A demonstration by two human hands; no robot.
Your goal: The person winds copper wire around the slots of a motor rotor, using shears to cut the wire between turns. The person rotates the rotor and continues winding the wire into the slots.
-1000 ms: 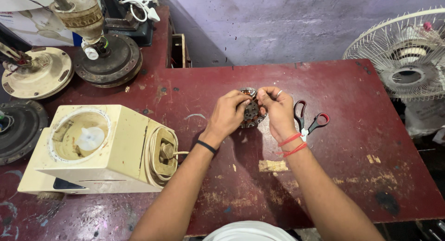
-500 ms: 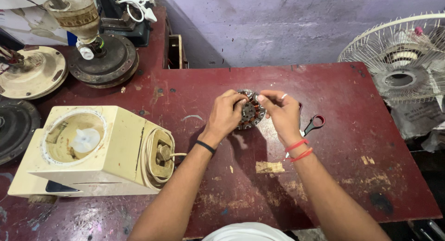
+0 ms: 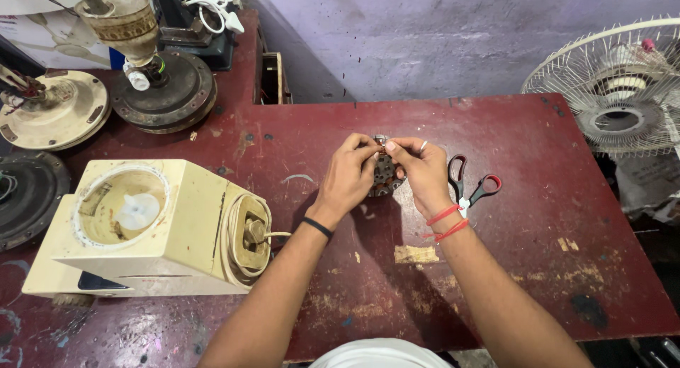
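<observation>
- Dark red painted bench point(image 3: 538, 269), scuffed and chipped, with pale patches showing along the near edge.
- Left hand point(image 3: 352, 171) and right hand point(image 3: 423, 171) meet over the middle of the bench, both closed around a small round motor core point(image 3: 384, 175) of dark metal.
- Motor core sits between the two palms, held just above the bench; fingertips of both hands pinch at its far upper edge. What they pinch is too small to make out.
- Black band on the left wrist; red threads on the right wrist, a ring on one right finger.
- Scissors point(image 3: 471, 186) with red and black handles lie flat on the bench just right of the right hand, partly hidden behind it.
- Cream mixer base point(image 3: 152, 226) stands at the near left, its cord wound round the side facing the hands.
- Ceiling fan motors point(image 3: 166, 95), dark and cream, rest at the far left.
- White fan guard point(image 3: 616, 85) sits off the far right corner.
- Scrap of tape point(image 3: 416, 253) sticks to the bench near the right forearm.
</observation>
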